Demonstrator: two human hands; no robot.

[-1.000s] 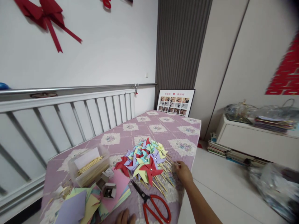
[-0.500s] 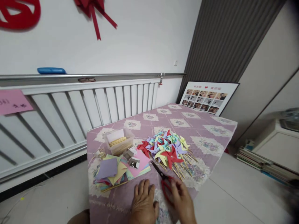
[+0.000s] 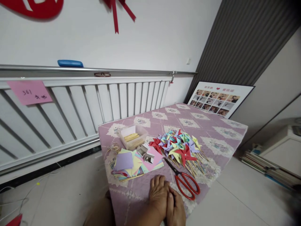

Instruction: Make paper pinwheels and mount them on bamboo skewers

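Observation:
My left hand [image 3: 159,195] lies palm down on the tablecloth near the front edge, fingers stretched forward. Pressed against its right side is my right hand [image 3: 175,205], its fingers loosely bent and holding nothing I can see. Just to the right lie scissors [image 3: 185,183] with red handles, their dark blades pointing away to the left. Beyond them is a pile of paper pinwheels [image 3: 178,149] on thin sticks, in red, yellow, purple and blue. Left of the pile, coloured paper squares [image 3: 124,160] lie stacked, with a small open box [image 3: 148,158] of shiny metal pieces on pink paper.
A clear plastic box [image 3: 134,142] of wooden sticks stands behind the paper. A white radiator [image 3: 127,100] runs along the wall behind the table [image 3: 131,201]. At the far end leans a photo board [image 3: 219,99]. Books [image 3: 265,166] are stacked low at right.
My right hand has let go of the scissors, which now lie flat on the cloth, and has moved left against my left hand. The view has shifted, moving the scene rightward.

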